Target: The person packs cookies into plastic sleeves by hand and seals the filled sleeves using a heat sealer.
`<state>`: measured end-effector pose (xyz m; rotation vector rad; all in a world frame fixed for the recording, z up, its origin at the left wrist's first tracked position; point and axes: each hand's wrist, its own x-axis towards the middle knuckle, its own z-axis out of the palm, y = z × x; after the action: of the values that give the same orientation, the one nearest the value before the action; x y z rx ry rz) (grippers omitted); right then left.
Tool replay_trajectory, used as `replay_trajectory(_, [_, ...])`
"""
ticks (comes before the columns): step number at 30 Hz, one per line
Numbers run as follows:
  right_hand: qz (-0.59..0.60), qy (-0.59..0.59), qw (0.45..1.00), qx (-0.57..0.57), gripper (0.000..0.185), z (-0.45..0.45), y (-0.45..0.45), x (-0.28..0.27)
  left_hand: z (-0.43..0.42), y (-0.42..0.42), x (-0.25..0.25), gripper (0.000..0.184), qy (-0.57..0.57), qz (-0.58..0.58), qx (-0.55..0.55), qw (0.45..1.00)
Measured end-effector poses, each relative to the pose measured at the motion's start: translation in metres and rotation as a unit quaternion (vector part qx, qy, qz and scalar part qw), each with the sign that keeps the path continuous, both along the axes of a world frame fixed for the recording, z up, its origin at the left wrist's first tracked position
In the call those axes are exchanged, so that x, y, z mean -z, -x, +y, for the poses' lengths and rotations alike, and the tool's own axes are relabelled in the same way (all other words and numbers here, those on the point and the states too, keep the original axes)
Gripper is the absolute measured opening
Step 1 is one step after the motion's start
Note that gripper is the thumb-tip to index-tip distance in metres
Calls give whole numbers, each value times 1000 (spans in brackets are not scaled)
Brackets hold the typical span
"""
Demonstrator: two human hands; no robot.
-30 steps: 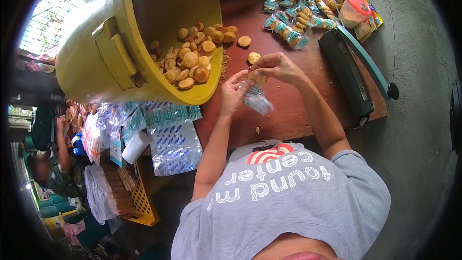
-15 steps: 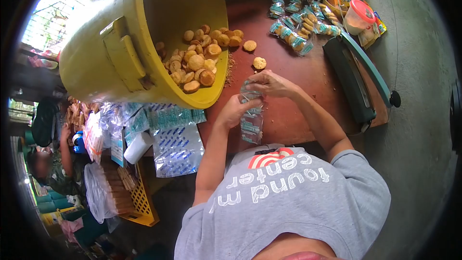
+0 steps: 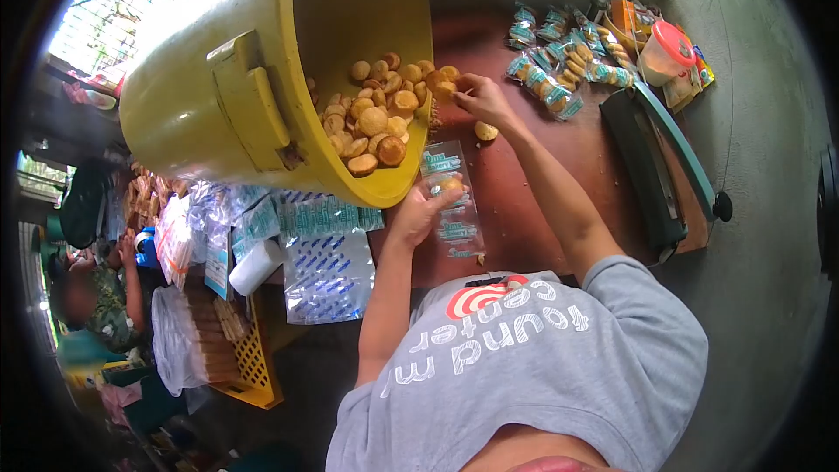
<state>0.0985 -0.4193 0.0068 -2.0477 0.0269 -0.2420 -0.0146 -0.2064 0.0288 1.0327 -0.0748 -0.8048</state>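
My left hand (image 3: 418, 211) is closed on a clear printed plastic bag (image 3: 456, 232) lying on the red tabletop. A round biscuit (image 3: 449, 183) shows inside the bag beside my thumb. My right hand (image 3: 487, 102) is beside the barrel's rim, thumb and fingers pinched at a golden biscuit (image 3: 445, 88). Another biscuit (image 3: 485, 131) rests on the table below my right wrist. Many more biscuits (image 3: 372, 121) are heaped inside the tipped yellow barrel (image 3: 210, 114).
Filled biscuit packs (image 3: 546, 83) lie at the back right. Close by are a red-lidded tub (image 3: 669, 51) and a long-armed heat sealer (image 3: 642, 175). Printed plastic sheets (image 3: 328, 275) and a white roll (image 3: 256, 267) are at left, above a yellow crate (image 3: 258, 367). Another person (image 3: 109, 297) is farther left.
My right hand has left the bag and moved up to the biscuits at the barrel's rim. My left hand keeps the bag, which now lies flatter. The view has shifted slightly.
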Motion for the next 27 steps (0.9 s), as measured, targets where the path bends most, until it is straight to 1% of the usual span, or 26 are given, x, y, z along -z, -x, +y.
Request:
replay_trajectory(1, [29,-94,994,-39,28,-6,10,-5,1,1,-1,35,-6,14,-1,1000])
replay_trajectory(2, [32,-93,994,-38,28,-15,20,-10,2,2,-1,35,-12,28,-1,1000])
replay_trajectory(4, [132,-160,964,-168,30,-35,42,-15,2,2,1,36,-3,33,6,999])
replay_trajectory(6, [226,34,960,-162,27,-45,60,-17,1,2,3,37,7,35,17,999])
replay_trajectory(7, [260,18,952,-159,26,-51,64,-12,-1,1,5,38,-13,27,20,999])
replay_trajectory(8, [262,19,953,-155,26,-56,69,-10,-3,1,6,40,-34,20,21,999])
replay_trajectory(10, [223,-21,959,-172,21,-53,89,-17,-3,0,8,40,-32,22,26,999])
replay_trajectory(11, [177,-50,969,-168,18,-59,89,8,-4,0,9,41,-29,21,27,999])
replay_trajectory(12, [177,-51,969,-165,18,-55,96,-4,-5,-1,8,41,-30,22,30,999])
replay_trajectory(13, [57,24,991,-120,18,-47,106,-27,-6,0,7,38,-34,18,27,999])
replay_trajectory(14, [-65,99,990,-73,19,-42,112,-39,-6,1,7,36,-39,14,23,999])
replay_trajectory(15, [-118,136,981,-78,23,-42,113,-33,-6,0,8,36,-39,15,24,999])
replay_trajectory(16, [-117,135,981,-75,23,-41,118,-28,-6,0,10,37,-43,7,30,999])
replay_trajectory(17, [-109,241,961,-84,22,-38,125,-23,-7,-1,11,39,-47,-1,38,998])
replay_trajectory(18, [-100,344,929,-94,22,-34,132,-22,-7,-2,10,39,-46,-2,41,998])
replay_trajectory(19, [-27,319,938,-132,22,-33,135,-24,-7,-3,9,38,-50,-5,38,998])
replay_trajectory(20, [-27,318,938,-133,22,-33,135,-27,-6,-2,9,36,-55,-6,33,998])
replay_trajectory(22, [-26,254,960,-116,20,-34,132,-31,-5,-2,10,35,-58,-14,30,998])
replay_trajectory(23, [-11,219,971,-92,24,-35,125,-25,-6,-2,11,34,-59,-23,27,998])
replay_trajectory(24, [-11,219,971,-91,24,-34,117,-14,-6,-1,10,34,-59,-23,28,998])
replay_trajectory(26, [-42,160,985,-54,29,-28,103,3,-7,0,6,32,-55,-12,30,998])
replay_trajectory(27, [-42,160,985,-53,29,-24,103,3,-7,0,7,32,-54,-12,31,998])
